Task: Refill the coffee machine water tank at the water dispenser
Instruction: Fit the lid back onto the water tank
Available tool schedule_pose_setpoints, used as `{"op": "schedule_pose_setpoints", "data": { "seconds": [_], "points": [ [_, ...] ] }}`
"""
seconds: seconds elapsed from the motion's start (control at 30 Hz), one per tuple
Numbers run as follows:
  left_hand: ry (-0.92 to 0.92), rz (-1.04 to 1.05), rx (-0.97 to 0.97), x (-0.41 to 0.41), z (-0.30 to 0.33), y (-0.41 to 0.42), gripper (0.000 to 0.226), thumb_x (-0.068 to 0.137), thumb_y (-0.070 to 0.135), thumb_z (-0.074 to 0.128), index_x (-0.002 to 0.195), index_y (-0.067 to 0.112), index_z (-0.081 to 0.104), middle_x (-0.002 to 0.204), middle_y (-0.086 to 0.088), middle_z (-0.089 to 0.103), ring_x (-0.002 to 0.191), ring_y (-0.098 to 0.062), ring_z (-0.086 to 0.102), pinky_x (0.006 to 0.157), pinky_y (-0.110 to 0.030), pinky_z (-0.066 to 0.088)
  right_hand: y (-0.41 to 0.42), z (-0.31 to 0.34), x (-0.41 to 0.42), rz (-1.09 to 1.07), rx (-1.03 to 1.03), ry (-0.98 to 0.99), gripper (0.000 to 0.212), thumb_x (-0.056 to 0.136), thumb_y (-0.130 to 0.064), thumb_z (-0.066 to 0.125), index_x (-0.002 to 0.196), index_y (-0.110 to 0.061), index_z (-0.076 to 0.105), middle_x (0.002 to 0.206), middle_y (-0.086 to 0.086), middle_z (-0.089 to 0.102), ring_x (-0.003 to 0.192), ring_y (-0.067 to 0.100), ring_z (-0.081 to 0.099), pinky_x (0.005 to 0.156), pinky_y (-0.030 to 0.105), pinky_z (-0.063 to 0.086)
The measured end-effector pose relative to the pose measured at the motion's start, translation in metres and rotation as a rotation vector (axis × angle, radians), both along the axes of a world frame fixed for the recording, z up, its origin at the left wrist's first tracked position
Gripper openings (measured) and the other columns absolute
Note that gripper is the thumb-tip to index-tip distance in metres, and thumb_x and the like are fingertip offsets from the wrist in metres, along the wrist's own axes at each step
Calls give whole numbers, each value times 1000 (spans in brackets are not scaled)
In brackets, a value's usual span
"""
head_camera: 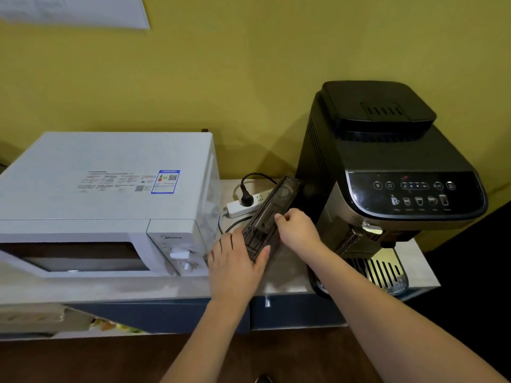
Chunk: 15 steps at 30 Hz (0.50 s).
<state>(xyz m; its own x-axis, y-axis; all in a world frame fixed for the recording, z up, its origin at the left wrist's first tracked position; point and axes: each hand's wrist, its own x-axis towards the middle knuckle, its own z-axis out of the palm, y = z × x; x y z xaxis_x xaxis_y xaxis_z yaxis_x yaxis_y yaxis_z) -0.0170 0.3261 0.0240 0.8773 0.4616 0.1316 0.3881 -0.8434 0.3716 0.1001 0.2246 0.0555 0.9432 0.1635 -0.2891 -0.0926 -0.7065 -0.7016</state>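
We had both hands on the water tank (269, 214), a narrow, smoky translucent plastic box that stood in the gap between the white microwave (110, 200) and the black coffee machine (387, 183), its far end tilted in against the machine's left flank and its near end swung out toward us. Our left hand (235, 261) lay flat and spread along the tank's outer face, thumb hooked over the near corner, which we judged steadied it and took its weight. Our right hand (297, 228) curled over the top edge on the machine side, fingers pinching the rim, apparently to steer the tank free of its slot. The angle suited the tight space: a straight pull looked blocked by the microwave. The tank's walls looked smooth and hard, with ribbing near the front; whether any water remained inside we could not tell. Behind it a white power strip (243, 204) with a black plug lay on the pale counter (287, 275), close enough that drips there seemed a risk. No dispenser was in view.
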Motion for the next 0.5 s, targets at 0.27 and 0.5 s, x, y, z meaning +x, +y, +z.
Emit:
{"op": "schedule_pose_setpoints", "data": {
  "seconds": [0.27, 0.5],
  "points": [
    [17, -30, 11, 0, 4, -1, 66, 91, 61, 33, 139, 17, 44, 126, -3, 55, 114, -22, 54, 91, -38, 48, 0, -6, 4, -44, 48, 47, 23, 102, -35, 49, 92, -15, 55, 77, -3, 53, 73, 16, 53, 62, 30, 39],
    [8, -33, -49, 0, 2, 1, 69, 89, 62, 39, 143, 20, 40, 130, -1, 56, 117, -18, 53, 89, -34, 50, 3, -8, 14, -199, 262, 223, 38, 94, -28, 62, 129, -18, 51, 121, 10, 66, 113, 31, 63, 99, 50, 53]
  ]
}}
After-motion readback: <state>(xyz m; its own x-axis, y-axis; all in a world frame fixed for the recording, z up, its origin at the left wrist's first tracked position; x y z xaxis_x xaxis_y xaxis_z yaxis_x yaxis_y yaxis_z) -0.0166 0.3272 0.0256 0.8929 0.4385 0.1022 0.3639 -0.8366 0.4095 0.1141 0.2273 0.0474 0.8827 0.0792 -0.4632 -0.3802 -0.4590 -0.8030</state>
